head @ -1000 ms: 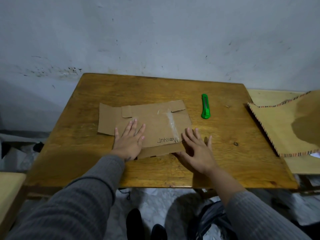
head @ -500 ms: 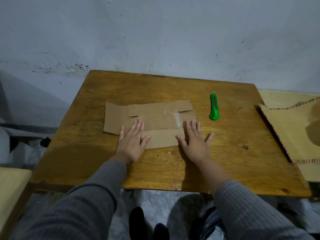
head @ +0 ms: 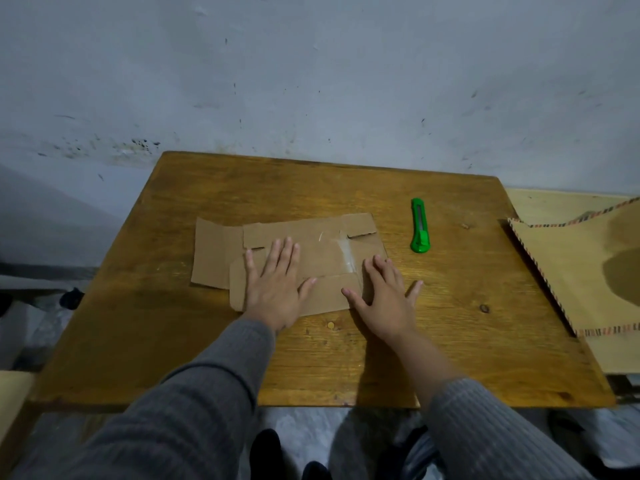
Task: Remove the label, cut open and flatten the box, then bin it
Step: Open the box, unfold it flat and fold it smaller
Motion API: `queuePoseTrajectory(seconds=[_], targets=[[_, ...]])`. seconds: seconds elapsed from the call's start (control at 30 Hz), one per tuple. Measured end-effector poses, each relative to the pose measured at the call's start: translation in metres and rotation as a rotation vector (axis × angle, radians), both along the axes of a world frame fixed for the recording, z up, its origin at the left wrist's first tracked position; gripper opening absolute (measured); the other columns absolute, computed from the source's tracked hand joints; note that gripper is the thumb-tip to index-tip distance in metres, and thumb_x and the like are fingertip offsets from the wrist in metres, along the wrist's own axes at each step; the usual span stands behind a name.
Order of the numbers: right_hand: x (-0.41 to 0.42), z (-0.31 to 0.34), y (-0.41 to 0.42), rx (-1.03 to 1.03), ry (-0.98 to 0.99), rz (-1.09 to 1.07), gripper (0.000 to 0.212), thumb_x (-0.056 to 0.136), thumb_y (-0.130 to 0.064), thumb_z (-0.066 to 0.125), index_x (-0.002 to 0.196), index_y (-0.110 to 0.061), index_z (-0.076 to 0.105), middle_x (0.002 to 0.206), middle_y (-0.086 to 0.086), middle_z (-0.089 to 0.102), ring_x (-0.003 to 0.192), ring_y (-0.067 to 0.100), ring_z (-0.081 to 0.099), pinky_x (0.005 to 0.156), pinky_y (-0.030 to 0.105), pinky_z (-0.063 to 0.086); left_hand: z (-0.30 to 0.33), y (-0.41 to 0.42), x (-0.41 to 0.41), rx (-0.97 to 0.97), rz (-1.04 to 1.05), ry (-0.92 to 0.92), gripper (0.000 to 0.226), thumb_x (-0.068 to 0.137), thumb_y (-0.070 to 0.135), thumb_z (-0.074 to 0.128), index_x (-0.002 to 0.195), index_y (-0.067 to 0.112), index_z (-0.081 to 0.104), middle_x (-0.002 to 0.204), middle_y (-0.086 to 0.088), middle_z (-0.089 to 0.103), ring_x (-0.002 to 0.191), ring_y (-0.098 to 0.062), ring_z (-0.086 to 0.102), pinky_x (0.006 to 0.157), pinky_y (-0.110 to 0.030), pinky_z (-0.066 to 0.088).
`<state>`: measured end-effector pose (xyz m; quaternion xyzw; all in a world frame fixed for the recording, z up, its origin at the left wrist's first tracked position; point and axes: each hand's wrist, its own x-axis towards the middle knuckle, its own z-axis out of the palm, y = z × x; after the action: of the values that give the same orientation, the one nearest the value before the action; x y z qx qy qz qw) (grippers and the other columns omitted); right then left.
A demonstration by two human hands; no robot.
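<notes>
on the wooden surface (head: 207, 341) the flattened box (head: 322, 251) is pressed down by the left hand (head: 273, 289) and the right hand (head: 384, 296), both spread wide, nothing held. it seems light, thin and springy, best taken by its near edge.

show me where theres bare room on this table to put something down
Free: the far strip between the flattened box and the wall, the table's near left corner, and right of the green cutter. Crowded: the middle, under both hands.
</notes>
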<state>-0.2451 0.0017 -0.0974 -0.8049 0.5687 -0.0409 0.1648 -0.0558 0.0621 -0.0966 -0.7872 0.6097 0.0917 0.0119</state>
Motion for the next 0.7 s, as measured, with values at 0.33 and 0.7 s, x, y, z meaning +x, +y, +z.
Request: queuePoseTrajectory(seconds=[0.33,0.7], targets=[[-0.020,-0.003,-0.013,0.091,0.120,-0.217,0.081,0.087,-0.074,0.018,0.152,-0.027,0.006,0.160,-0.002,-0.013,0.144,0.020,-0.024,0.102,0.066,-0.022,-0.010,0.000,0.005,0.042,-0.002,0.041,0.068,0.098,0.057,0.003,0.154,0.020,-0.009,0.160,0.008,-0.021,0.146,-0.012,-0.021,0.113,-0.063,-0.011],[0.024,0.023,0.015,0.181,-0.596,-0.024,0.057,0.097,-0.049,0.039,0.148,-0.028,0.027,0.156,-0.010,0.023,0.145,0.005,0.012,0.120,0.047,0.002,-0.007,0.001,0.009,0.037,-0.019,0.077,0.063,0.099,0.052,0.002,0.152,0.021,-0.012,0.159,0.008,-0.022,0.145,-0.012,-0.022,0.114,-0.061,-0.012]])
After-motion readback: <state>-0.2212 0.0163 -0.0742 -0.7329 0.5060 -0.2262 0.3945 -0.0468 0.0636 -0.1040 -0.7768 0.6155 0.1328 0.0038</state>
